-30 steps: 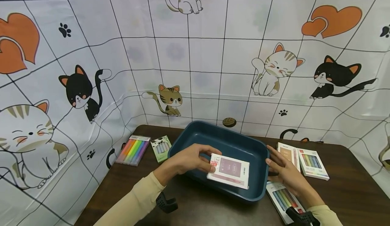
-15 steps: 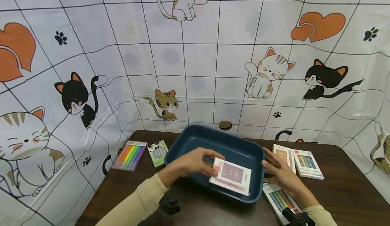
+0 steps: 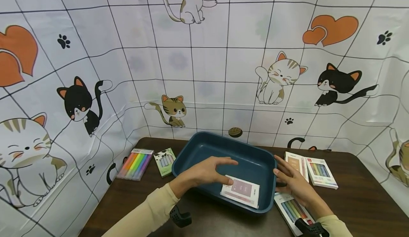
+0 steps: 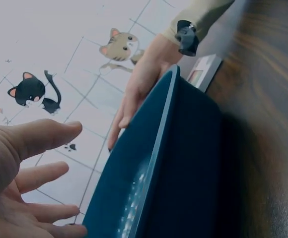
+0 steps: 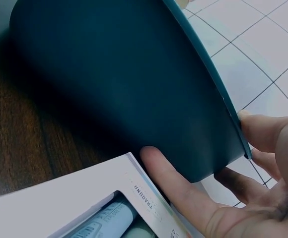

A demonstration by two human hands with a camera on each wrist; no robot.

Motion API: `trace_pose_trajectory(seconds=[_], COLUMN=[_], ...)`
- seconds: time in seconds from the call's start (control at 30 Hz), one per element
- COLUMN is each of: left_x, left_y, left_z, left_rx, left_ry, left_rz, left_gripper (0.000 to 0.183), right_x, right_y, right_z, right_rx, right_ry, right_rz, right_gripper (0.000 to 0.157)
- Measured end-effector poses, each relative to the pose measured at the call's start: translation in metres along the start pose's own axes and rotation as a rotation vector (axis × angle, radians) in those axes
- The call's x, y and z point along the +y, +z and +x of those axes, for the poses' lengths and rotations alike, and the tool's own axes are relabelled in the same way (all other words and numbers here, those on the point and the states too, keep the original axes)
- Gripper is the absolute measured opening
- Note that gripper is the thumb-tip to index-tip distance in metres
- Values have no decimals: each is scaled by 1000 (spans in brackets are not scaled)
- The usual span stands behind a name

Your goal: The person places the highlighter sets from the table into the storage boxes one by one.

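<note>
A deep blue plastic bin (image 3: 250, 162) stands on the dark wooden table. In it, near its front right corner, lies a flat white box (image 3: 243, 191) with a mauve panel. My left hand (image 3: 204, 173) hovers over the bin with fingers spread, its thumb overlapping the box's left end in the head view. The left wrist view shows these fingers apart, holding nothing. At the bin's right end, fingers of my right hand (image 3: 295, 191) touch the rim and the outer wall (image 5: 119, 89) without curling round it. Just below that hand lies a white box of markers (image 5: 74, 198).
Left of the bin lie a clear pack of rainbow-coloured pens (image 3: 135, 164) and a small green box (image 3: 164, 161). To the right are a white box with a tan panel (image 3: 297, 166) and another box of coloured pens (image 3: 322, 173). A cat-print sheet hangs behind.
My left hand has let go of the white box, which now lies lower in the bin, and its fingers have spread. The right hand stays at the bin's edge. The head view has shifted slightly.
</note>
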State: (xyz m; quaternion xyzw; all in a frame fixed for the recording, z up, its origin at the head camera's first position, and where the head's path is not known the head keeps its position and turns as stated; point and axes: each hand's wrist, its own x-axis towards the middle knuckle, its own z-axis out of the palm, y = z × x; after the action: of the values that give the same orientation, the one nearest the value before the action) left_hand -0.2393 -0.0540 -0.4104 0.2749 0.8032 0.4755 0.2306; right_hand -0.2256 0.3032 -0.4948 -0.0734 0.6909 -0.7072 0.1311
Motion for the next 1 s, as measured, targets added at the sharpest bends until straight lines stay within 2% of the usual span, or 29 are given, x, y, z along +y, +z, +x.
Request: trace_pose_trajectory(seconds=[0.07,0.2,0.37,0.57,0.73,0.9,1.0], left_x=[-2,-3,-3,-10,-15,-17,-14], left_y=[-2,-4,-8,-19,-34,-51,-62], left_z=[-2,-6,-12,-24,-40,-59,-68], left_rx=[9,7,63,115,150,218,263], left_ry=[12,22,-3,-32,-7,27,40], left_rz=[32,35,90,143,106,43,41], left_gripper=[58,58,57,58,61,63,64], right_x=[0,-1,-1,2,3,3,2], right_y=[0,1,1,0,-1,-1,-1], right_z=[0,0,1,1,1,1,1], right_rx=[-2,-4,-12,-9,-8,-15,-10], right_ry=[2,7,0,-10,-8,-6,-6], right_rz=[0,-3,-6,-11,-12,-19,-22], right_gripper=[71,71,70,70,71,71,71])
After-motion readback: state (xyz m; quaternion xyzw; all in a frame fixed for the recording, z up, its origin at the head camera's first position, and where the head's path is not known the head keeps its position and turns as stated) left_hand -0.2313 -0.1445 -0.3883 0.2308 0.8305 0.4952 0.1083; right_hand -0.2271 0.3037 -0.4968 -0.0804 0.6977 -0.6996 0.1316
